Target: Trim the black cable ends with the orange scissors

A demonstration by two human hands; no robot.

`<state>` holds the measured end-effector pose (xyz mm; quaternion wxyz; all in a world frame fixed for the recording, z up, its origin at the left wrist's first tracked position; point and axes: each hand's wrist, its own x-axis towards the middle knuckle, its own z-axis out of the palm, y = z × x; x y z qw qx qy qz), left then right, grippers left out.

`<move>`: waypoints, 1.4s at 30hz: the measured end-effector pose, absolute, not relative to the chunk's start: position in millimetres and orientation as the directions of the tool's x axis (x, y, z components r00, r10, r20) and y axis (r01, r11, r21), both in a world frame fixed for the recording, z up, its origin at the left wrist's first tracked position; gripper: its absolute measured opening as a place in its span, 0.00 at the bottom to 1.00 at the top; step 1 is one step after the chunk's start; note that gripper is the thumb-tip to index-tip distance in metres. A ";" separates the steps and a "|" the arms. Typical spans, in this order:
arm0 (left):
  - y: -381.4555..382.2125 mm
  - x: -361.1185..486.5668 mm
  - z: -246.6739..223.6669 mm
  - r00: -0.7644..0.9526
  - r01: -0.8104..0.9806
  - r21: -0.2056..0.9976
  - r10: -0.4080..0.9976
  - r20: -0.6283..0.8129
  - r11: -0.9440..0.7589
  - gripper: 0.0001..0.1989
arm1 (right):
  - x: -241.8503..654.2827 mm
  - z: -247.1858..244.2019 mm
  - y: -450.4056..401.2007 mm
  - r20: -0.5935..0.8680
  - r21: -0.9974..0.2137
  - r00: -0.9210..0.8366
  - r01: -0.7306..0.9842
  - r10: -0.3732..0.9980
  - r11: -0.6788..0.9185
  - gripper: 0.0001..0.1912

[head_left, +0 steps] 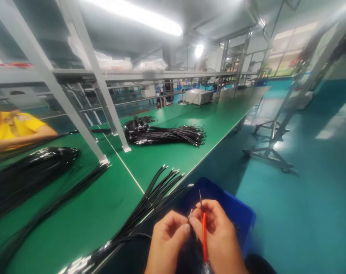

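Left fingers pinch a cable tip, right fingers a red-handled tool; blue bin beyond, contents unclear.

Near cable bundle on the table, left of the bin; far bundle behind, box farther back.

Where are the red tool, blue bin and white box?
Red tool (204, 236), head view: on its handle.
Blue bin (238, 204), head view: on its wall.
White box (199, 97), head view: on its side.
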<state>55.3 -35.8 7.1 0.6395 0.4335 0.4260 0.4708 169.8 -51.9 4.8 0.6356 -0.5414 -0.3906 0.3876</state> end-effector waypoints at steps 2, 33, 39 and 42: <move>-36.6 53.8 8.2 0.171 -0.241 0.955 0.976 -0.135 0.175 0.08 | 169.6 2.2 -50.8 0.115 -0.993 0.375 0.006 0.920 0.121 0.07; -32.0 32.3 29.6 0.354 -0.400 0.879 0.928 -0.114 0.260 0.06 | 199.8 11.6 -61.7 -0.318 -0.784 -0.490 -0.345 0.812 -0.516 0.27; -32.2 31.9 26.1 0.350 -0.379 0.888 0.929 -0.121 0.259 0.07 | 201.1 21.1 -57.0 -0.309 -0.805 -0.531 -0.296 0.789 -0.514 0.31; -31.7 31.0 24.3 0.343 -0.364 0.899 0.932 -0.113 0.243 0.07 | 198.0 25.1 -55.1 -0.325 -0.835 -0.445 -0.279 0.835 -0.474 0.31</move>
